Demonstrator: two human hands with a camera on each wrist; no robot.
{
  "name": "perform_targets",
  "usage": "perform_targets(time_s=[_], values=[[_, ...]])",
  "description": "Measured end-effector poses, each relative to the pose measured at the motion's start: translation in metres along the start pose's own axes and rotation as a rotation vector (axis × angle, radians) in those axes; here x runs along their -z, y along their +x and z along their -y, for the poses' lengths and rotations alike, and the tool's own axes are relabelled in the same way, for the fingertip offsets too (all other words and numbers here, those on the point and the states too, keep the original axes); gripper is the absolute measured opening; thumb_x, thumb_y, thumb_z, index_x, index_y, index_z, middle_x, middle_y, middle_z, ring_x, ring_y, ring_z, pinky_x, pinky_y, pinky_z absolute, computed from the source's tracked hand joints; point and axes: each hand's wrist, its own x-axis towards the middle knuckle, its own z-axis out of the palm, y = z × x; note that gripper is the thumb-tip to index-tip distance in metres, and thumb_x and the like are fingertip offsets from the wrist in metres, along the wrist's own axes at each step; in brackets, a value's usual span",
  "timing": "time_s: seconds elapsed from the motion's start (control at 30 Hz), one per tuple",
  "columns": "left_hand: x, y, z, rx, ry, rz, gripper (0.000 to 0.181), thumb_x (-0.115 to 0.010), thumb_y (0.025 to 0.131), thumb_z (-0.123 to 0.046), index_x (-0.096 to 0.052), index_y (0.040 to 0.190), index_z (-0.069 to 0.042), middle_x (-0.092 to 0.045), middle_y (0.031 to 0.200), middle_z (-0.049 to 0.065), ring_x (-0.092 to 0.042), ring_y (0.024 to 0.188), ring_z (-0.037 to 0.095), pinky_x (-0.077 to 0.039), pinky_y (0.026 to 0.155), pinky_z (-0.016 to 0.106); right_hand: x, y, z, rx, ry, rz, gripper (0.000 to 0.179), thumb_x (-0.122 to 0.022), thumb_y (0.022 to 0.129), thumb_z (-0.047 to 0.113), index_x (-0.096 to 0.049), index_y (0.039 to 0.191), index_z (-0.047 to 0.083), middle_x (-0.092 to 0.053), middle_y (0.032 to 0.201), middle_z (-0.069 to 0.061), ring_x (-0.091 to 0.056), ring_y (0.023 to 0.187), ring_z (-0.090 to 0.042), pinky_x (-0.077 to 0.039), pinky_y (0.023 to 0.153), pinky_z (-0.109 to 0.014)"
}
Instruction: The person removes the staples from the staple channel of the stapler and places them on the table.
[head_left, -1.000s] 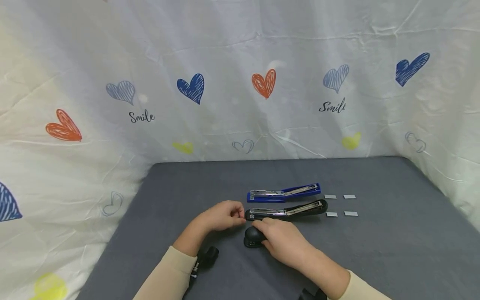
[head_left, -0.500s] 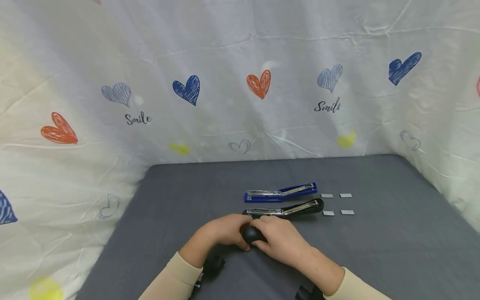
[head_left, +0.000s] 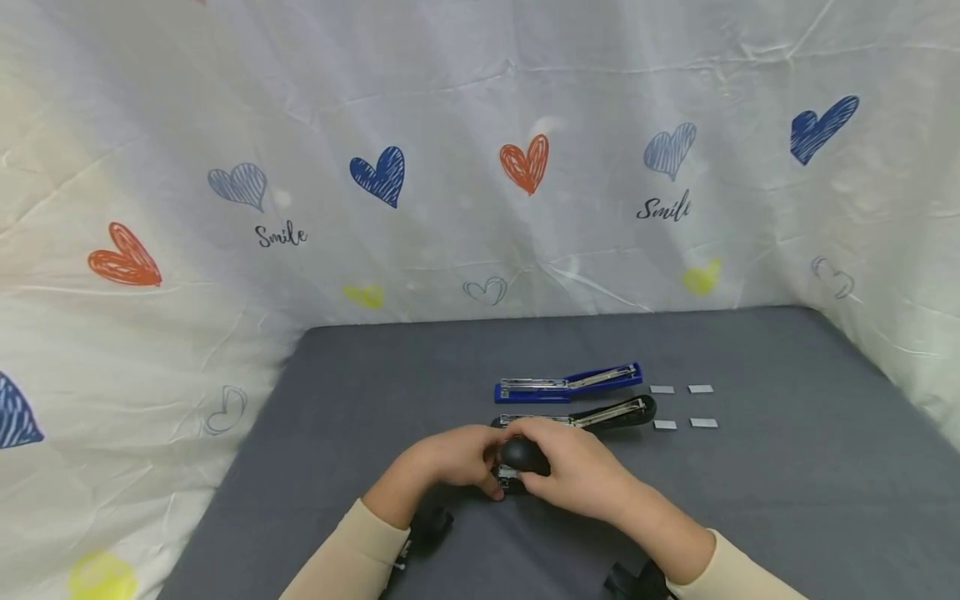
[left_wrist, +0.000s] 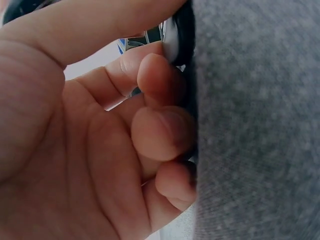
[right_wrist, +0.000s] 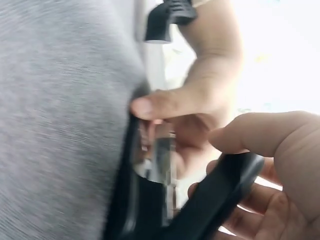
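A black stapler (head_left: 525, 454) is between both hands near the table's middle, its upper arm raised from its base. My left hand (head_left: 456, 458) grips the front end of the base. In the right wrist view, the left thumb (right_wrist: 165, 104) lies over that end. My right hand (head_left: 581, 468) holds the raised upper arm (right_wrist: 220, 187) between thumb and fingers. Metal parts (right_wrist: 165, 160) show between arm and base, blurred. In the left wrist view, curled fingers (left_wrist: 162, 132) hide most of the stapler.
Just beyond lies another black stapler (head_left: 626, 413), spread open, its left end partly behind the hands. A blue stapler (head_left: 532, 397), also spread open, lies farther back. Several small pale staple strips (head_left: 703, 423) lie to their right. A white heart-printed curtain (head_left: 450, 242) borders the grey table (head_left: 390, 367).
My left hand has come down and right onto the stapler's front end and grips it. My right hand has lifted the stapler's upper arm away from its base.
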Motion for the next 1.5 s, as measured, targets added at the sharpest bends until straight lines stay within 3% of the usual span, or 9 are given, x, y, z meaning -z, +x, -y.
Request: perform_targets(time_s=[0.1, 0.3, 0.57, 0.87, 1.17, 1.5], values=[[0.001, 0.001, 0.001, -0.007, 0.004, 0.003, 0.031, -0.09, 0.078, -0.01, -0.062, 0.089, -0.017, -0.048, 0.063, -0.003, -0.04, 0.053, 0.011, -0.034, 0.054, 0.027, 0.009, -0.001, 0.002, 0.016, -0.019, -0.016, 0.045, -0.082, 0.088, 0.022, -0.065, 0.13, 0.021, -0.067, 0.123, 0.005, -0.064, 0.107, -0.011, -0.054, 0.086, -0.039], [0.001, 0.002, 0.003, -0.03, 0.026, -0.005, 0.035, -0.092, 0.076, -0.011, -0.058, 0.084, -0.016, -0.048, 0.062, -0.005, -0.042, 0.054, 0.009, -0.034, 0.054, 0.025, 0.027, -0.003, 0.005, 0.041, -0.056, -0.059, 0.029, -0.082, 0.089, 0.032, -0.07, 0.114, 0.023, -0.066, 0.108, 0.014, -0.061, 0.093, -0.003, -0.052, 0.079, -0.034], [0.001, 0.0, 0.001, -0.032, 0.024, -0.003, 0.036, -0.092, 0.076, -0.009, -0.057, 0.084, -0.014, -0.047, 0.06, -0.005, -0.041, 0.054, 0.008, -0.034, 0.054, 0.025, 0.058, -0.012, 0.006, -0.01, -0.088, -0.044, 0.022, -0.085, 0.085, 0.033, -0.071, 0.1, 0.025, -0.062, 0.093, 0.021, -0.055, 0.077, -0.001, -0.048, 0.068, -0.028], [0.0, -0.001, -0.002, -0.022, 0.013, -0.013, 0.037, -0.093, 0.074, -0.008, -0.057, 0.082, -0.012, -0.044, 0.058, -0.005, -0.038, 0.053, 0.009, -0.033, 0.055, 0.026, 0.092, -0.024, 0.004, -0.069, -0.054, 0.005, 0.021, -0.089, 0.081, 0.034, -0.075, 0.095, 0.026, -0.06, 0.087, 0.018, -0.05, 0.065, -0.002, -0.045, 0.059, -0.025], [0.0, -0.004, -0.003, -0.014, 0.023, -0.014, 0.037, -0.093, 0.074, -0.01, -0.057, 0.081, -0.012, -0.043, 0.058, -0.004, -0.038, 0.053, 0.01, -0.033, 0.055, 0.026, 0.114, -0.039, -0.003, -0.252, -0.087, 0.142, 0.026, -0.091, 0.077, 0.03, -0.076, 0.097, 0.023, -0.057, 0.091, 0.011, -0.05, 0.074, -0.01, -0.044, 0.067, -0.032], [-0.002, 0.0, 0.001, -0.021, 0.021, -0.014, 0.037, -0.093, 0.074, -0.01, -0.056, 0.08, -0.013, -0.041, 0.056, -0.006, -0.036, 0.051, 0.008, -0.033, 0.054, 0.025, 0.117, -0.04, -0.02, -0.465, -0.18, 0.317, 0.032, -0.091, 0.074, 0.021, -0.075, 0.101, 0.015, -0.066, 0.094, 0.003, -0.058, 0.083, -0.017, -0.05, 0.076, -0.048]])
